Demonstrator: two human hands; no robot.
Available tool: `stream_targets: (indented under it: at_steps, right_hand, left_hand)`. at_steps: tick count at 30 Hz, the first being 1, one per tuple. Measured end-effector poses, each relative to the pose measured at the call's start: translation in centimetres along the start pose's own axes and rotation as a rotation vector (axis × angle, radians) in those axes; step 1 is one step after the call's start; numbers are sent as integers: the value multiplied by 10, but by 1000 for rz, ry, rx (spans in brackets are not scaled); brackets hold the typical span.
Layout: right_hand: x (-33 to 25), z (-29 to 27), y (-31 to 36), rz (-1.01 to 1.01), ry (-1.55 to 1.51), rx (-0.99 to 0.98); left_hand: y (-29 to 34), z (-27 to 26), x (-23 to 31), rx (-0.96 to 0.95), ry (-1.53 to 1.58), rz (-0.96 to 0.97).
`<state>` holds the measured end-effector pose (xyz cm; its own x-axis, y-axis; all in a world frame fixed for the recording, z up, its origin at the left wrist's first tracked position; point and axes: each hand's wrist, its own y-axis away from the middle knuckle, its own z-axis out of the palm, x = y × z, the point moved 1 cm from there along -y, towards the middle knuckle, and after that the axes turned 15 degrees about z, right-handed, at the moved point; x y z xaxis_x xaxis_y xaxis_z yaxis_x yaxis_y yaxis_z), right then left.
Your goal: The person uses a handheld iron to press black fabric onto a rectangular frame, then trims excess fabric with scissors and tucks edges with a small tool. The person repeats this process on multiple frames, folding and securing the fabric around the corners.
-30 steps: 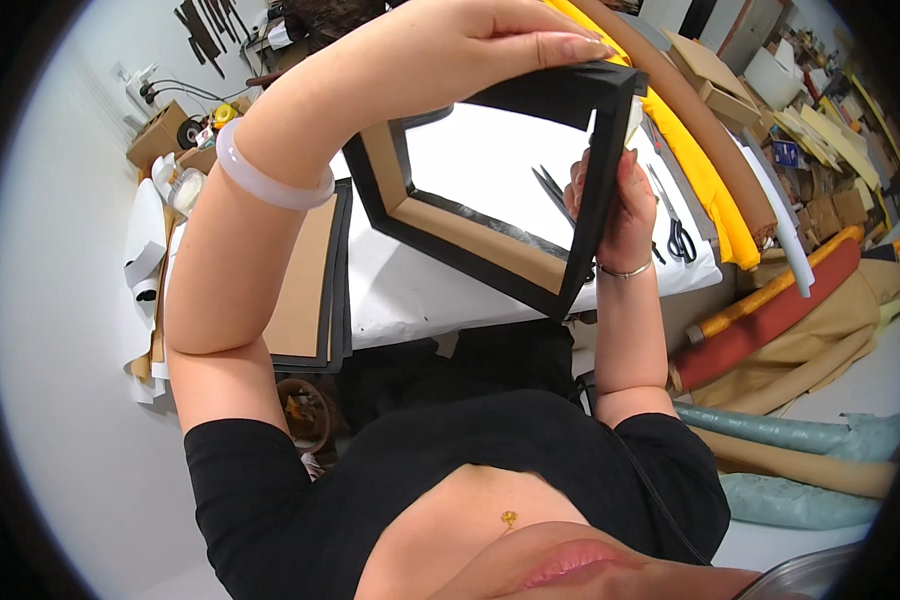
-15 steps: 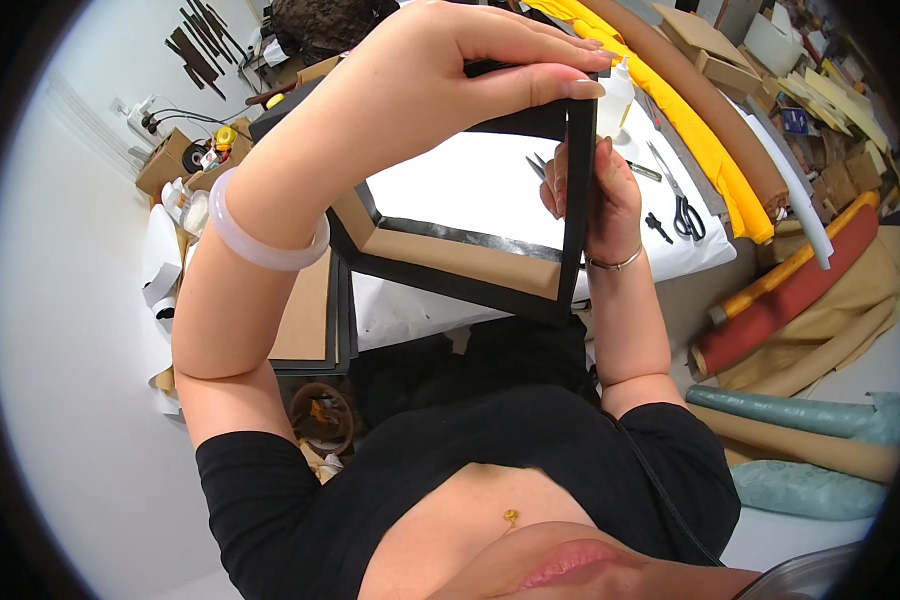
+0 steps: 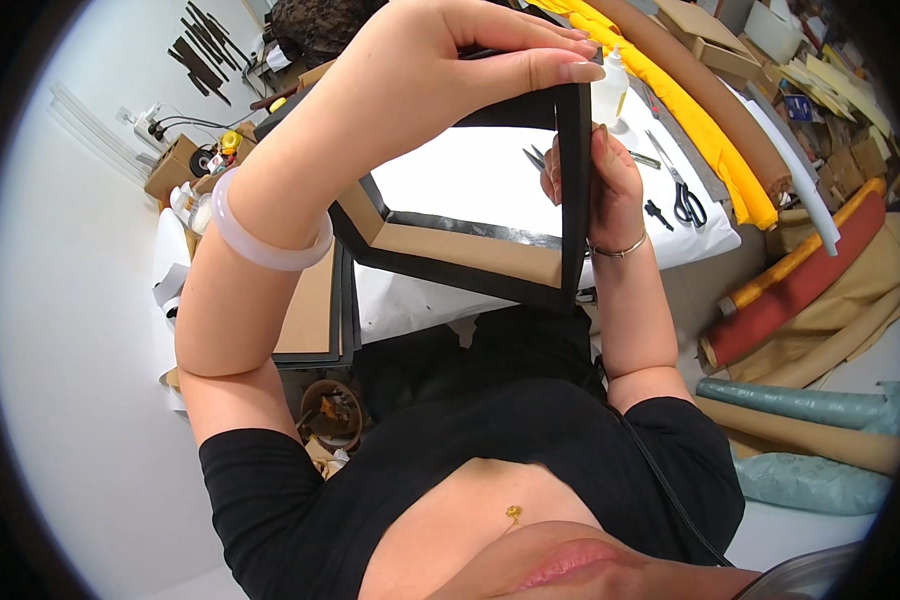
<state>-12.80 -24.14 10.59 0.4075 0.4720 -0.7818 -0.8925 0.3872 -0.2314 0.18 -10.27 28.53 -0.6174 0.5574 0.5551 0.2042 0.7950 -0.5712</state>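
I hold up a black rectangular frame (image 3: 574, 215) with tan inner walls, tilted above the table. My left hand (image 3: 480, 62) reaches across its far side, thumb and fingers pinching the far right corner. A pale bangle (image 3: 260, 250) circles my left forearm. On the frame's right side, my right hand (image 3: 618, 185) is wrapped around the wall, with fingertips inside the opening and the thumb outside. Part of the frame's far edge is hidden by my left hand and forearm. A pointed metal tip (image 3: 536, 158) shows through the opening.
Black-handled scissors (image 3: 688, 207) and a white squeeze bottle (image 3: 610, 95) are on the white-covered table (image 3: 685, 250). Yellow material (image 3: 700, 145) lies along its right side; a red roll (image 3: 800, 285) stands beyond. Tan-and-black panels (image 3: 305, 325) are at left, above a scrap bin (image 3: 304, 405).
The frame's far right corner and my left thumb have shifted slightly up in the picture. Both hands keep their hold; the surroundings have shifted slightly.
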Motion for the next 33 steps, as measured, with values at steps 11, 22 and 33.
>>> stream_targets:
  at_steps: [11, 22, 33]
  right_hand:
    - [-5, -1, 11, 11, -45, -14]
    - [-19, 13, 7, 53, -20, 49]
    - [-16, 19, 13, 36, 1, -4]
  left_hand:
    - [6, 11, 6, -111, -436, 440]
    - [12, -30, -6, -221, -250, 392]
    - [16, -16, 51, -269, -567, 491]
